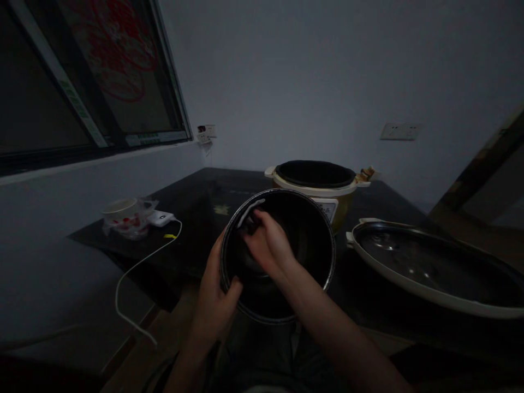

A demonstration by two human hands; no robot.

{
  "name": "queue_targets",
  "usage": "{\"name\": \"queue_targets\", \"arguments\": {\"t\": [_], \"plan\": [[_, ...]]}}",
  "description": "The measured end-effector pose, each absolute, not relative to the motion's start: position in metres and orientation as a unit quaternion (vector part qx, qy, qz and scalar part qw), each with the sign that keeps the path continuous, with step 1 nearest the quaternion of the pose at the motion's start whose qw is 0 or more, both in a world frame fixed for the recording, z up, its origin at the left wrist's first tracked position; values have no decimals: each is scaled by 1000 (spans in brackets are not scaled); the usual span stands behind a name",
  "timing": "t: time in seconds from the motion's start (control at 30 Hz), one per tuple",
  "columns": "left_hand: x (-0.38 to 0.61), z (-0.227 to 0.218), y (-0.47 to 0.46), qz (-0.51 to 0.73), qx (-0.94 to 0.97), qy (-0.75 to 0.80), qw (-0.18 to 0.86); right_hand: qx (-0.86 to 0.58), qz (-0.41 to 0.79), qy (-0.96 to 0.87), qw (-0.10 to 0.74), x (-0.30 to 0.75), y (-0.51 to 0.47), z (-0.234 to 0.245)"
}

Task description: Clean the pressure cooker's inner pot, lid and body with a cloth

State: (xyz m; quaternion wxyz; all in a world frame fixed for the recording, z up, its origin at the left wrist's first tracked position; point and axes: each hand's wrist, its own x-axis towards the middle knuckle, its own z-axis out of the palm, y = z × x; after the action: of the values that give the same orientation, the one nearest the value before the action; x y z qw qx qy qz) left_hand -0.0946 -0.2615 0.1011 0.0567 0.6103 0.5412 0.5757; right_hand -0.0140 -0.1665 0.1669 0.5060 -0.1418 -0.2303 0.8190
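Note:
A dark, round inner pot with a worn metallic rim is tilted toward me over the table's front edge. My left hand clasps its left side, thumb over the rim and fingers around the outside. Inside the pot, my right hand is closed on a cloth, pressed near the upper left wall. Only a pale edge of the cloth shows clearly; the rest is dark and blurred. Behind the pot stands the rice cooker body, cream-rimmed and uncovered, with a label on its front.
A large electric pan with a pale rim occupies the right side. At the left are a bowl in a plastic bag and a white charger, whose cable hangs off the black table. Wall and window stand behind.

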Motion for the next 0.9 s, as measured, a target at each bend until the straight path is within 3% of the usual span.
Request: {"name": "queue_targets", "arguments": {"t": [0.2,0.47,0.73,0.9], "plan": [[-94,100,-261,583,600,543,66,-166,790,-352,474,-18,-200,157],[-88,108,-262,580,622,524,52,-163,765,-307,542,-10,-187,172],[-93,95,-260,592,568,567,70,-192,708,-508,451,-12,-220,140],[-91,98,-260,593,564,569,86,-181,705,-530,434,-7,-221,137]]}}
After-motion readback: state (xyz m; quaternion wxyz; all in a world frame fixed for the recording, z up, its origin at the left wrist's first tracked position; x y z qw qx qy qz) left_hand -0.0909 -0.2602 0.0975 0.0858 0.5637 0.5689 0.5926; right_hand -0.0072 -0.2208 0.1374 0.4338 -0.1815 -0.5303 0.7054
